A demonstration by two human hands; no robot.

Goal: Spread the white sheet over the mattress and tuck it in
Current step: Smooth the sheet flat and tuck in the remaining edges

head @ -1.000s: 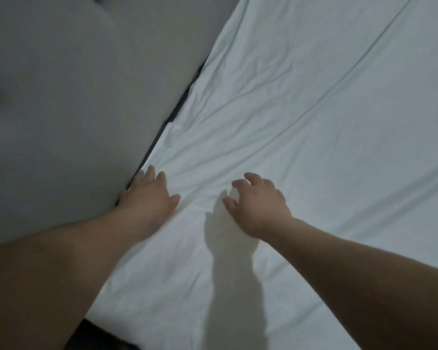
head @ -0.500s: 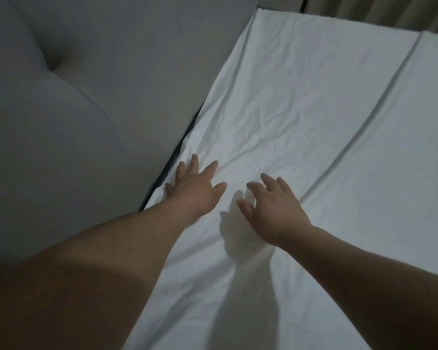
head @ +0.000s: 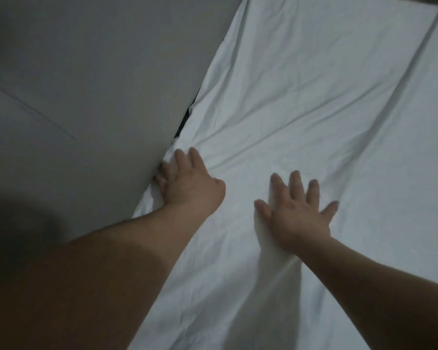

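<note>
The white sheet (head: 314, 102) lies spread over the bed, covering the whole right and centre of the view, its woven cotton-like surface matte and lightly creased. One long, straight fold line runs from the far right corner down toward the middle, and finer wrinkles fan out from the left edge where the cloth is bunched. That edge meets a grey padded headboard (head: 91, 79), smooth and upholstered, with a faint seam crossing its left part; a narrow dark gap (head: 185, 120) shows between the headboard and the sheet just beyond the bunched spot. The left hand (head: 187, 180) presses palm-down at this edge, its fingers together and pushed into the crumpled cloth against the headboard, with the fingertips partly hidden. The right hand (head: 296, 215) lies flat on the sheet nearer and to the right, fingers spread wide, holding nothing. Both forearms are bare, and a soft shadow falls under the right wrist.
</note>
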